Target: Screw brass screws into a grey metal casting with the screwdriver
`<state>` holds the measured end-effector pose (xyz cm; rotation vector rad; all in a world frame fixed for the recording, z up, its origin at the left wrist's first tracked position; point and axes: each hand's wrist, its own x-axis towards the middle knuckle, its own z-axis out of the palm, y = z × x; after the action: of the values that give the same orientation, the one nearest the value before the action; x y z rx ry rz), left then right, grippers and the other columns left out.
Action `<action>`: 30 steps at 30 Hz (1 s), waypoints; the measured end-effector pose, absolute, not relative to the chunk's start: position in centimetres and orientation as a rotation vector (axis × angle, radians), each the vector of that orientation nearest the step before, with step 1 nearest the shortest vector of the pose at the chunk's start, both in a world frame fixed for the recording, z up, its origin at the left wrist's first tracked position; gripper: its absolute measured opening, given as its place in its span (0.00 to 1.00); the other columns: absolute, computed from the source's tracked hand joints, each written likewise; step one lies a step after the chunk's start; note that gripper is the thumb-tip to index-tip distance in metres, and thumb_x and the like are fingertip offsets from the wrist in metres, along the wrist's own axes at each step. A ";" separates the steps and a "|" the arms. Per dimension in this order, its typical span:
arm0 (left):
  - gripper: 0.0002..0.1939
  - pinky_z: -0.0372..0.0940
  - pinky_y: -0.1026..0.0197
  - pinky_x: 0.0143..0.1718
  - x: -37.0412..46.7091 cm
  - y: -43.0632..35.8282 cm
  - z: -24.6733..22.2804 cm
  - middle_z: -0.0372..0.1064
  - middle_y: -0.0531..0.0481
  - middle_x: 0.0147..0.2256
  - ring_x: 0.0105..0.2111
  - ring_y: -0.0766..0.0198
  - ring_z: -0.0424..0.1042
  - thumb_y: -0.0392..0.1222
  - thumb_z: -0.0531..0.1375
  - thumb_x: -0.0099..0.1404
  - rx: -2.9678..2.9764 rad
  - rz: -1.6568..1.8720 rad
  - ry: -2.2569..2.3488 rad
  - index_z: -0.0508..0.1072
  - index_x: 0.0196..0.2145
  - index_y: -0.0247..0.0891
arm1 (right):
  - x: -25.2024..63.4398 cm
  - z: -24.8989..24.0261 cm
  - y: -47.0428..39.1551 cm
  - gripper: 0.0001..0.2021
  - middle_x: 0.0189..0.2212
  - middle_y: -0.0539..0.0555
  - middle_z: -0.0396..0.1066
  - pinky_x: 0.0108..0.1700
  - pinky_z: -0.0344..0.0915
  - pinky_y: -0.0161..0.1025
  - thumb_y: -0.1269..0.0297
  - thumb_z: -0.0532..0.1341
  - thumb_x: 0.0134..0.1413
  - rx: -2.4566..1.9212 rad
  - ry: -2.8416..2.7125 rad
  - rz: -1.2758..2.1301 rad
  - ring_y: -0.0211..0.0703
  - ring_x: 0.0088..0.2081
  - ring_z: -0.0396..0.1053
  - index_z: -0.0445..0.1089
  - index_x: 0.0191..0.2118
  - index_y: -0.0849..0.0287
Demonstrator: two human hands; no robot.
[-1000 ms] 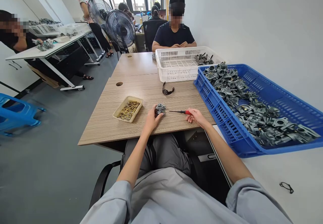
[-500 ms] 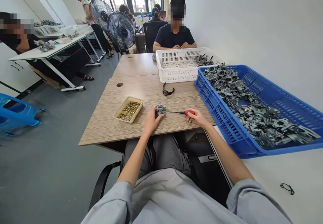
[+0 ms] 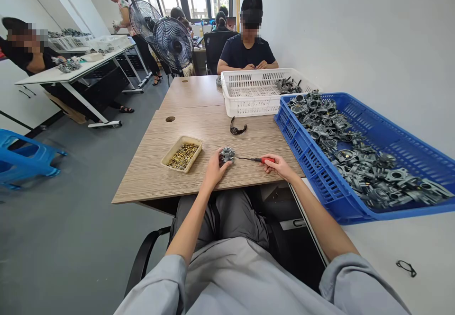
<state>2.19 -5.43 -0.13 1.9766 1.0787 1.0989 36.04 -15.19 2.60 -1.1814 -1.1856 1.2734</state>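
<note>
My left hand [image 3: 214, 168] is closed around a small grey metal casting [image 3: 227, 154], which looks like a carburetor body, near the table's front edge. In my right hand [image 3: 279, 166] is a screwdriver [image 3: 267, 159] with a red and black handle, its thin shaft lying level and aimed left. The tip meets the casting's right side, though the exact contact is too small to make out. Left of my left hand stands a cream tray [image 3: 164, 162] holding many small brass-coloured screw-like parts [image 3: 184, 156].
A blue crate [image 3: 305, 161] heaped with metal castings [image 3: 330, 121] stands at my right. Behind it is a white crate [image 3: 249, 107] with a few castings. A black wristwatch [image 3: 237, 128] lies mid-table [image 3: 206, 121]. A co-worker [image 3: 249, 49] sits opposite; fans [image 3: 173, 42] stand at back left.
The view has shifted very slightly. Both hands keep their hold, with the screwdriver still at the casting. At far left, a seated person has raised an arm.
</note>
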 end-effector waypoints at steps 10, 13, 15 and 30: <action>0.33 0.75 0.39 0.65 2.2 -5.3 -0.1 0.79 0.36 0.62 0.60 0.44 0.80 0.50 0.73 0.75 1.965 1.109 1.075 0.69 0.71 0.44 | 36.0 2.4 -15.0 0.29 0.40 0.60 0.87 0.36 0.80 0.41 0.39 0.82 0.54 -1.157 -1.146 1.272 0.43 0.31 0.79 0.83 0.50 0.57; 0.33 0.76 0.41 0.63 2.2 -5.3 0.0 0.79 0.36 0.62 0.59 0.45 0.81 0.50 0.73 0.74 1.951 1.113 1.076 0.70 0.71 0.44 | 35.9 2.5 -15.0 0.30 0.40 0.60 0.87 0.36 0.80 0.41 0.39 0.83 0.54 -1.160 -1.144 1.271 0.43 0.32 0.79 0.83 0.50 0.57; 0.34 0.78 0.41 0.62 2.2 -5.3 -0.1 0.79 0.36 0.62 0.58 0.45 0.81 0.50 0.74 0.74 1.937 1.108 1.081 0.70 0.71 0.44 | 35.9 2.5 -15.0 0.30 0.40 0.60 0.87 0.36 0.80 0.40 0.38 0.83 0.53 -1.160 -1.144 1.269 0.43 0.32 0.78 0.84 0.51 0.57; 0.33 0.77 0.40 0.62 2.1 -5.3 -0.1 0.79 0.36 0.61 0.58 0.45 0.80 0.51 0.73 0.74 1.969 1.110 1.075 0.70 0.70 0.44 | 35.7 2.5 -14.9 0.33 0.39 0.60 0.86 0.34 0.79 0.40 0.32 0.79 0.55 -1.222 -1.185 1.253 0.43 0.30 0.78 0.78 0.49 0.56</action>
<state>2.12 -5.25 -0.13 1.9691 1.0749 1.1099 35.69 -14.87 2.52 -1.2220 -1.1848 1.2533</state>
